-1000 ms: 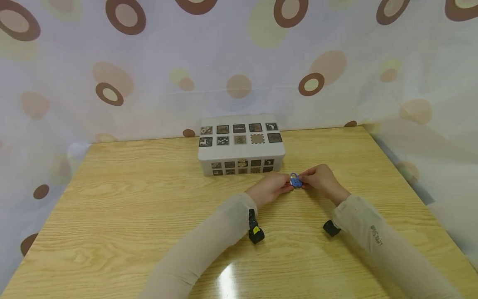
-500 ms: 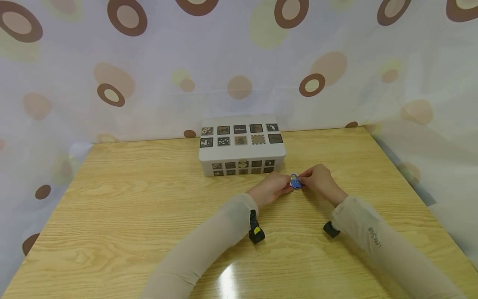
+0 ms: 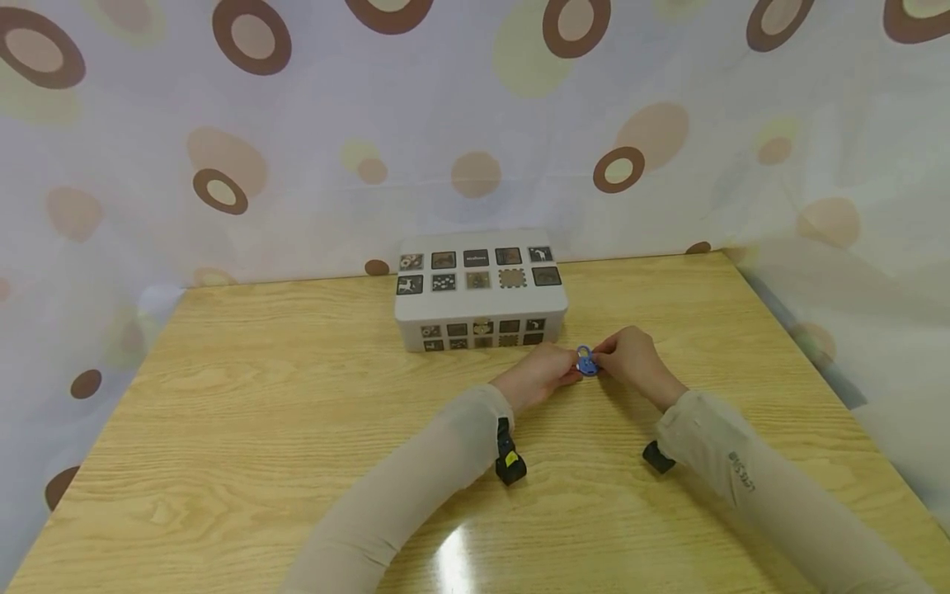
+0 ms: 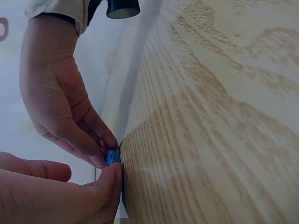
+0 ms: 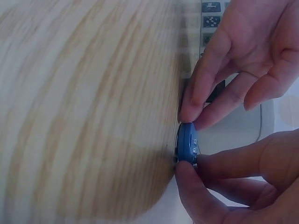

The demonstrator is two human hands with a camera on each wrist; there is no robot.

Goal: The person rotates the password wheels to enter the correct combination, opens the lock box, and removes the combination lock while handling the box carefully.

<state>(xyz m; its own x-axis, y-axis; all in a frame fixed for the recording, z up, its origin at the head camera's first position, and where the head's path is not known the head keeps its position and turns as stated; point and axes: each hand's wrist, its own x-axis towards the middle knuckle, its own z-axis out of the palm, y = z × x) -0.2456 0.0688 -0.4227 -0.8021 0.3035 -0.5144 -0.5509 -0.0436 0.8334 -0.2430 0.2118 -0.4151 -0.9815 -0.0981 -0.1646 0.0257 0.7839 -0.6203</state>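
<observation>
A small blue combination padlock (image 3: 587,362) is held just above or against the wooden table, off the front right corner of a white tin box. My left hand (image 3: 539,374) pinches its left side between thumb and fingers. From the right, my right hand (image 3: 636,361) grips the other edge with its fingertips. The shackle points away from me in the head view. White number marks show on the face of the padlock (image 5: 188,142) in the right wrist view. In the left wrist view, fingers of both hands partly cover the padlock (image 4: 112,157).
The white tin box (image 3: 475,305) has dark square pictures and a small gold clasp, and its lid is down. Behind the wooden table (image 3: 260,429) hangs a spotted curtain (image 3: 416,107). Black wrist cameras sit below both sleeves.
Both hands stay almost in place with the padlock between them. Its tilt has shifted slightly since a second ago. The box has not moved.
</observation>
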